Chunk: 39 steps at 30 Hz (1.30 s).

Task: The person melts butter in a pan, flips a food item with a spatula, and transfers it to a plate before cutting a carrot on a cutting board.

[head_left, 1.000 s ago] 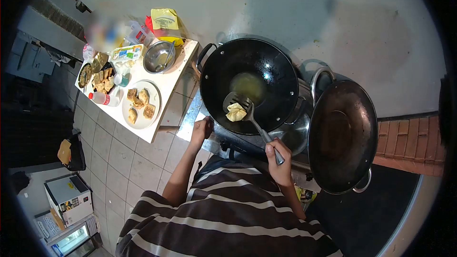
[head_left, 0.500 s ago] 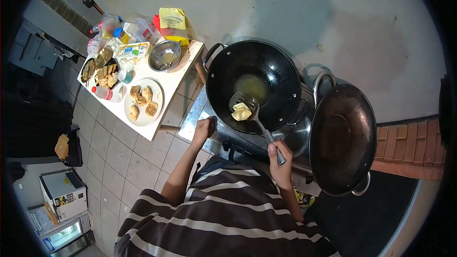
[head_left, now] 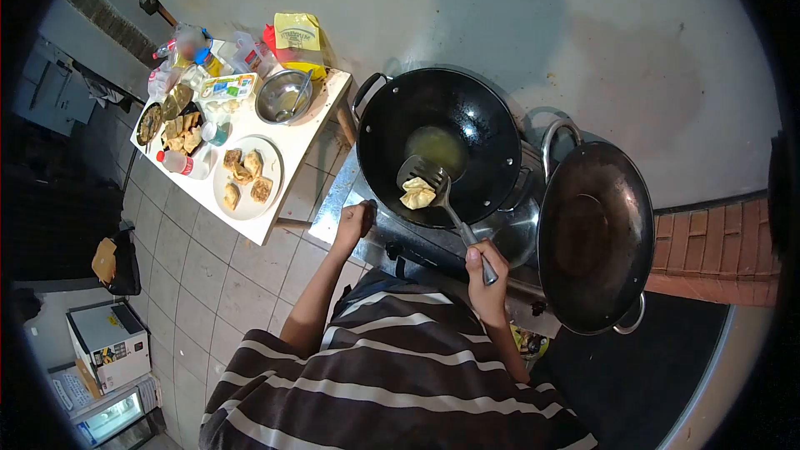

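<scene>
My right hand [head_left: 486,271] is wrapped round the handle of a slotted metal spatula [head_left: 451,210]. A pale folded dough piece [head_left: 417,194] rests on the spatula's head, over the near side of a black wok [head_left: 487,142]. Yellowish oil [head_left: 439,150] pools at the wok's bottom. My left hand [head_left: 354,222] is closed beside the stove's left edge, near the wok; something dark shows at its fingers, too small to make out.
A second, browned wok [head_left: 583,242] stands to the right. On the white table [head_left: 250,232] at left are a plate [head_left: 250,212] of browned dough pieces, a steel bowl [head_left: 285,98], a bottle [head_left: 172,162] and a yellow bag [head_left: 300,40]. The stove [head_left: 333,207] is below the black wok.
The whole view has shifted slightly. The spatula still carries the dough piece over the wok, and both hands keep nearly the same place.
</scene>
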Each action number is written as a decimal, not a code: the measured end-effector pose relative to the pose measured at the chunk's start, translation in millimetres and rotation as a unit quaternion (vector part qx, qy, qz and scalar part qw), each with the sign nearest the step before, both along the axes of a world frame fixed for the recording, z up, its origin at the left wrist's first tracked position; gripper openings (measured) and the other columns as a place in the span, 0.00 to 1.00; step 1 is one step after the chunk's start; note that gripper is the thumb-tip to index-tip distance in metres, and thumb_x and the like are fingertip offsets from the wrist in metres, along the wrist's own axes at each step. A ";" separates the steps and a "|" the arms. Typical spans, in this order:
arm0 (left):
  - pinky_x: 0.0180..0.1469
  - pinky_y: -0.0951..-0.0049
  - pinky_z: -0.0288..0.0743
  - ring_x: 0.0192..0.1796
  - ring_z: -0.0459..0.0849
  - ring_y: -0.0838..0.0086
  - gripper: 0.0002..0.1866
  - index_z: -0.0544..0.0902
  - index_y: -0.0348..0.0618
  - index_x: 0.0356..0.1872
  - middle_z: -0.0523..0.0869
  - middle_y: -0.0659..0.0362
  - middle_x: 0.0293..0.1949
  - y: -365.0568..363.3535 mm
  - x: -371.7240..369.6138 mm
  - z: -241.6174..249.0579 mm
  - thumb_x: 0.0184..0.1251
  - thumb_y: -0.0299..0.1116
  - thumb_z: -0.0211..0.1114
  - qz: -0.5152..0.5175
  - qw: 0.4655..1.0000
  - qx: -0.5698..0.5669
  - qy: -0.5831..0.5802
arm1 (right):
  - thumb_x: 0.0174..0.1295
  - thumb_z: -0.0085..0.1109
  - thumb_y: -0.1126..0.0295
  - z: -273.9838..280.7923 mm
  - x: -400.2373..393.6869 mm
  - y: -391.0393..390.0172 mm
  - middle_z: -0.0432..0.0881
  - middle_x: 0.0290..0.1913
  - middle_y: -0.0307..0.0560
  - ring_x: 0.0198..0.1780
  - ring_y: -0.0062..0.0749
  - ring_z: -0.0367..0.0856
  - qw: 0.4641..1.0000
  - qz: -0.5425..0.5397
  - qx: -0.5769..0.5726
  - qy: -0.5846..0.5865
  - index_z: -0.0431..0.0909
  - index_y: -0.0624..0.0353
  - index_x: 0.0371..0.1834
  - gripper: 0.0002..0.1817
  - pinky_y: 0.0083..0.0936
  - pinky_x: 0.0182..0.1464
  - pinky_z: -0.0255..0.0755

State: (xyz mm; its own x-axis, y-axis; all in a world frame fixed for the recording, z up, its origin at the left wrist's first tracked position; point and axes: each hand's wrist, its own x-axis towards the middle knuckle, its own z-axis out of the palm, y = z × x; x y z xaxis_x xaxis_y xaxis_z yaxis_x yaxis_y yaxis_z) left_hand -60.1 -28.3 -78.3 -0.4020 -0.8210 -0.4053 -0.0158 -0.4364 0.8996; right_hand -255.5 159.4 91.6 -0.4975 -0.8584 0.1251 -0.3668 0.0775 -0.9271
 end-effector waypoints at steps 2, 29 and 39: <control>0.16 0.76 0.47 0.11 0.57 0.83 0.28 0.64 0.49 0.11 0.63 0.68 0.10 0.7 1.5 0.2 0.78 0.43 0.48 -0.002 1.000 -0.004 -0.002 | 0.71 0.54 0.70 -0.1 2.0 0.1 0.70 0.26 0.47 0.28 0.33 0.69 1.000 0.004 -0.001 0.002 0.72 0.66 0.31 0.11 0.28 0.35 0.64; 0.16 0.77 0.47 0.12 0.57 0.85 0.27 0.64 0.50 0.13 0.63 0.70 0.11 2.5 0.5 3.3 0.80 0.41 0.47 -0.009 0.999 -0.020 0.026 | 0.72 0.52 0.66 -3.9 2.8 -3.3 0.66 0.24 0.41 0.28 0.25 0.65 1.000 -0.009 -0.015 -0.015 0.71 0.65 0.28 0.15 0.25 0.34 0.60; 0.16 0.78 0.47 0.12 0.57 0.85 0.27 0.66 0.49 0.13 0.64 0.70 0.12 3.5 1.1 4.0 0.80 0.41 0.47 0.008 1.000 -0.010 0.015 | 0.71 0.52 0.67 -8.6 3.9 -4.1 0.66 0.24 0.41 0.28 0.25 0.65 1.000 -0.015 -0.024 -0.009 0.70 0.64 0.28 0.14 0.25 0.34 0.60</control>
